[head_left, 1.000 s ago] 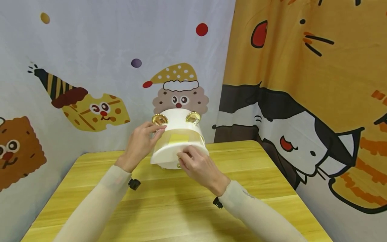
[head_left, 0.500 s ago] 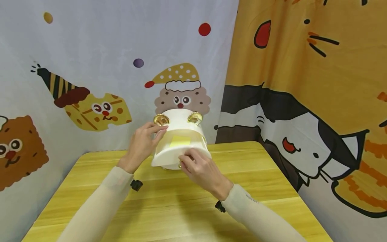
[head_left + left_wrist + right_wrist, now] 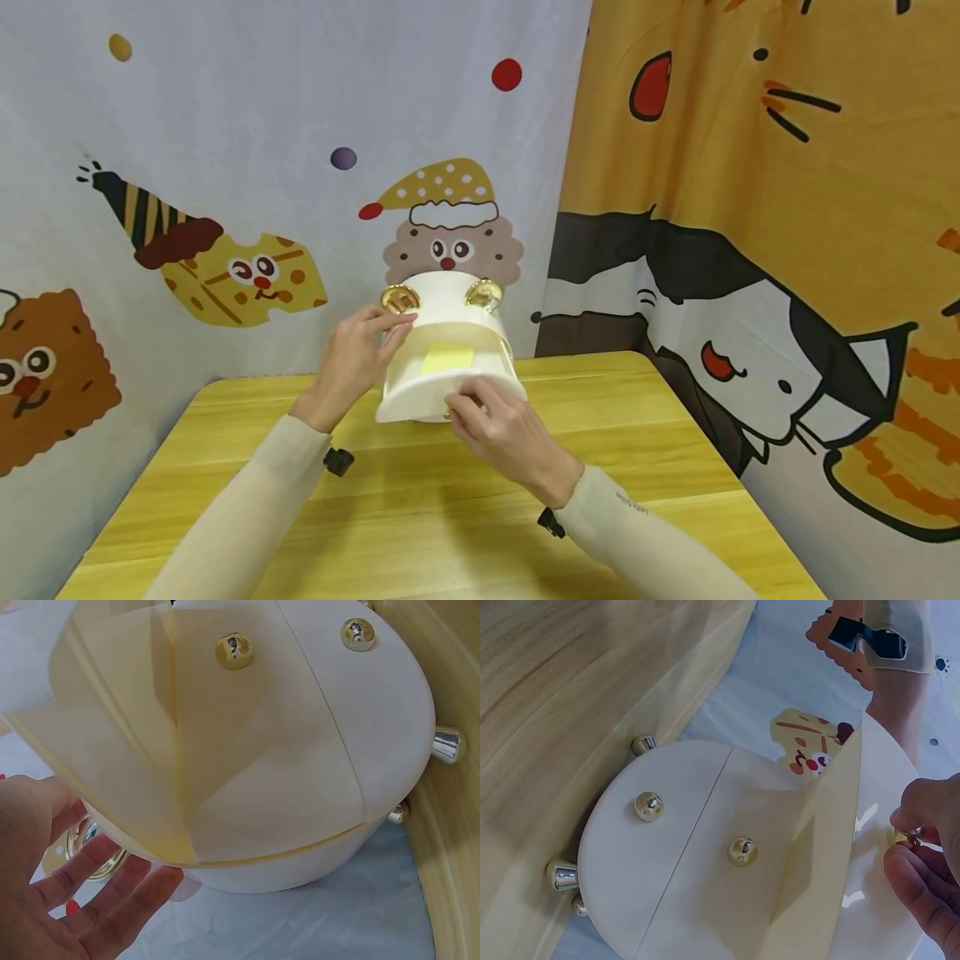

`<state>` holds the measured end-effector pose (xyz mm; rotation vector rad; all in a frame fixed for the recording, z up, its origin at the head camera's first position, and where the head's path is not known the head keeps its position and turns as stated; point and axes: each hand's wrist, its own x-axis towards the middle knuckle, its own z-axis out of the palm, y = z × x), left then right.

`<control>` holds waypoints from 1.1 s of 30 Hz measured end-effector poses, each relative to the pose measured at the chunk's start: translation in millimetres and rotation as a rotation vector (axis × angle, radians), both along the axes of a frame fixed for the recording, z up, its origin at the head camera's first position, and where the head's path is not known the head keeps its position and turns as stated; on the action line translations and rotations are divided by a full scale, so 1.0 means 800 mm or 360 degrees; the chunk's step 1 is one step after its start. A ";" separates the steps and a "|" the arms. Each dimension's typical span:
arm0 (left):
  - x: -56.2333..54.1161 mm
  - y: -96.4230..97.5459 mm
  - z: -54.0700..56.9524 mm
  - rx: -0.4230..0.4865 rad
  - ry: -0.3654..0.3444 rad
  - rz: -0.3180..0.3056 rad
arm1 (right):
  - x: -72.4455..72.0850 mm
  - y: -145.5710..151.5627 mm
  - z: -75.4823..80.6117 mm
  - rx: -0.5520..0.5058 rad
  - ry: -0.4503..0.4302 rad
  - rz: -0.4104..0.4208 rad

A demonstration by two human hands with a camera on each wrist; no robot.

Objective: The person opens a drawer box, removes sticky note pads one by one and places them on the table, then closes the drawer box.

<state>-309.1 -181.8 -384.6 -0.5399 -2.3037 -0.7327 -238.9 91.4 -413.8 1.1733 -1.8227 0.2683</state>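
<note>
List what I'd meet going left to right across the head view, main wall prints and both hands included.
Brown biscuit print → cheese print → left hand → yellow rectangle in the open drawer → right hand → black-and-white cat print.

A smooth cabinet [image 3: 444,293], plastic-looking and lightly glossy, carries mirror-bright, metallic-looking knobs [image 3: 742,852] and feet [image 3: 448,744]; a yellow slip [image 3: 448,357] looks like matt paper, the wood-grained table [image 3: 397,517] has a soft sheen, and the curtain [image 3: 262,83] is creased, matt cloth.
</note>
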 end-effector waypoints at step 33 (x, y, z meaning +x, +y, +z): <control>0.000 -0.002 -0.002 0.0012 0.0006 -0.0022 | 0.021 0.004 -0.007 0.0012 -0.0003 0.0057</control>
